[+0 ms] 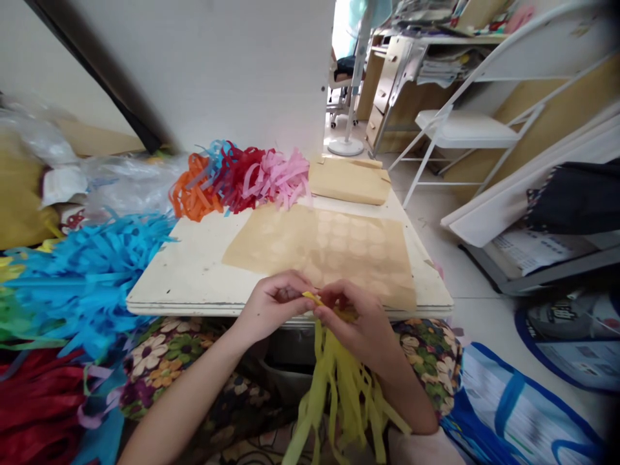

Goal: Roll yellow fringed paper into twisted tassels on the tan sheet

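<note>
A yellow paper tassel [346, 381] hangs down over my lap at the near edge of the white table, its cut strips spreading downward. My right hand [356, 316] is closed round its top. The fingertips of my left hand [281, 303] pinch the small yellow tip that sticks out between both hands. Just beyond my fingers a sheet of brown paper [271, 239] with pale round marks lies flat on the table. Exactly how the fingers fold or twist the tip is partly hidden.
Orange [194, 187], red [237, 174] and pink tassels [283, 174] lie at the table's back left, near a folded brown paper [349, 181]. Blue fringed paper [97, 271] and red paper [39, 407] are heaped at left. A white folding chair [469, 129] stands at back right.
</note>
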`<action>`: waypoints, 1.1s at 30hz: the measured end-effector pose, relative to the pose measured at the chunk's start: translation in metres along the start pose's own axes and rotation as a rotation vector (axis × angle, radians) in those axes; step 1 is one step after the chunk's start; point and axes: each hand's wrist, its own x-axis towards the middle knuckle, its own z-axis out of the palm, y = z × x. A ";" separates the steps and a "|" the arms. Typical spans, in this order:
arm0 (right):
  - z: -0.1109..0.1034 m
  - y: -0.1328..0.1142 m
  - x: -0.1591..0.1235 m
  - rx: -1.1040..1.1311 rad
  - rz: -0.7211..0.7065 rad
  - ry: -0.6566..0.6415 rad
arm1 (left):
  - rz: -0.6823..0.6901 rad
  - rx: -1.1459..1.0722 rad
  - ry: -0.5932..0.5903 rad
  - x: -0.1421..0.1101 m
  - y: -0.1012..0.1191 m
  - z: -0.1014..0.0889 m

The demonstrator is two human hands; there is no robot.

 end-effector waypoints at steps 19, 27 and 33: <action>0.003 -0.001 0.004 0.086 -0.119 -0.167 | 0.023 0.136 0.171 -0.004 -0.005 0.001; 0.011 -0.003 0.000 -0.056 -0.138 -0.110 | -0.009 0.190 0.225 -0.002 -0.001 0.004; 0.014 -0.003 -0.002 -0.109 -0.144 -0.100 | -0.030 0.176 0.230 -0.001 -0.001 0.005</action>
